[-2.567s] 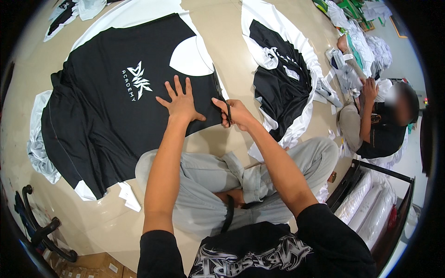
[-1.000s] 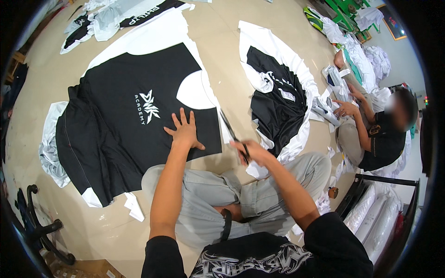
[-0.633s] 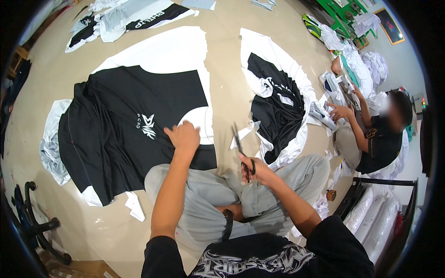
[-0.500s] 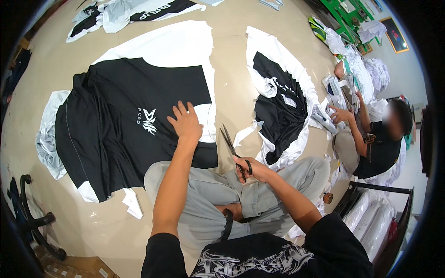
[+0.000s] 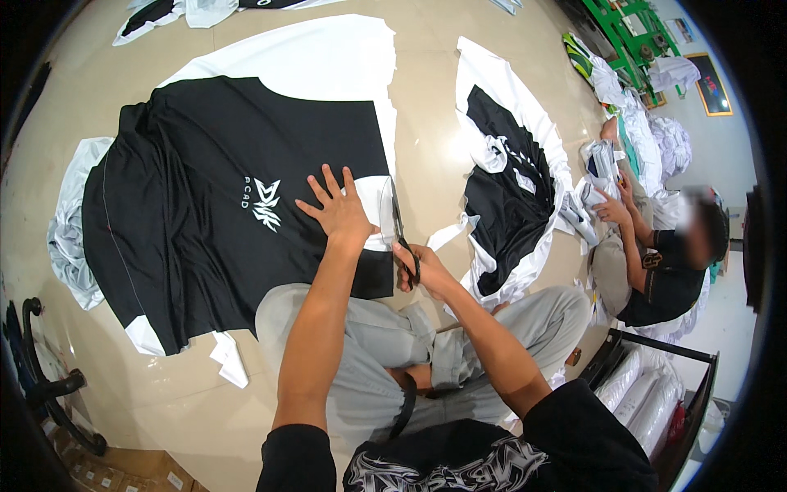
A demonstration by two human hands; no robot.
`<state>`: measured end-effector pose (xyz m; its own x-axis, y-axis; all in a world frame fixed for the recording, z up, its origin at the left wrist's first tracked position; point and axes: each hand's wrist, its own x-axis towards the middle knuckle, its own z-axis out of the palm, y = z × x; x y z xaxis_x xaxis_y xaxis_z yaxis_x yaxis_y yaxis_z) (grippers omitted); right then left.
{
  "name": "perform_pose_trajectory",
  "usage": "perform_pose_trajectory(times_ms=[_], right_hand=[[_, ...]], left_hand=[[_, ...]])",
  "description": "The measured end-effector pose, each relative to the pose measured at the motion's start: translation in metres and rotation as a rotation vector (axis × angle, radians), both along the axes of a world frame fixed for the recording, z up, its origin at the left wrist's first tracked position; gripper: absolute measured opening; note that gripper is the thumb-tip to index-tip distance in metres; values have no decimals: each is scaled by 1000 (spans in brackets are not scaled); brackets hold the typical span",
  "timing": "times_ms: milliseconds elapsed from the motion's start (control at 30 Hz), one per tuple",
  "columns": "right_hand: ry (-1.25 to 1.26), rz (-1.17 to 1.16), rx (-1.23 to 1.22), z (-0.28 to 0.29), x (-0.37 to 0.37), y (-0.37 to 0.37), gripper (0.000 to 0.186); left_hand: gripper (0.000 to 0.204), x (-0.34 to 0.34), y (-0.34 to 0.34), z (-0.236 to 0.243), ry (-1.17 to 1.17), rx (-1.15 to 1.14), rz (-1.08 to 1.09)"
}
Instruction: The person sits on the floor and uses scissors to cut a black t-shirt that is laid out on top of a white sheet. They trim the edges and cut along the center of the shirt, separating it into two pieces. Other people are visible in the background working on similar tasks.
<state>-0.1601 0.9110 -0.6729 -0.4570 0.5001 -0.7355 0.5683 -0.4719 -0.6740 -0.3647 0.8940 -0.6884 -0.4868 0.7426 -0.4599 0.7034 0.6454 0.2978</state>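
A large black fabric panel (image 5: pixel 188 221) with a white emblem lies spread on the floor in front of me, bordered by white cloth (image 5: pixel 328 59) along its far side. My left hand (image 5: pixel 344 215) rests flat on it, fingers spread, to the right of the emblem. In my right hand (image 5: pixel 426 269) is a pair of dark scissors (image 5: pixel 398 215), gripped by the handles. Their blades point away from me at the panel's right edge, beside the white curved notch (image 5: pixel 373 201). Whether cloth lies between the blades, I cannot tell.
To the right lies another crumpled black and white fabric piece (image 5: pixel 512 197). A seated co-worker (image 5: pixel 668 254) handles pale cloth farther right. Grey cloth (image 5: pixel 74 221) is bunched at the panel's left. A black metal stand (image 5: pixel 53 385) and cardboard boxes (image 5: pixel 131 471) are at lower left.
My right hand has moved the scissors left, from over bare floor to the panel's right edge. The fingers of my left hand have spread wider on the fabric. The whole view has shifted slightly.
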Motion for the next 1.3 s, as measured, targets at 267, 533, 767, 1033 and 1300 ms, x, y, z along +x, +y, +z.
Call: perform_pose_trajectory(times_ms=[267,533,767,1033,1300], right_hand=[[-19,-28,12,-3,-4,1,63],[-27,-34,37,-11,-12,12,63],[-42,-32,72,-5,-20,17,60],[-51,-44,49,-10,-29,28,55],[-30,-44,3,3,-42,44,55]], left_hand=[[142,-1,2,1,-9,2,-1],[143,0,4,2,-25,-1,-10],[142,-1,3,-1,-20,-2,-3],[141,0,4,1,-15,-9,0],[142,1,1,5,-22,-4,5]])
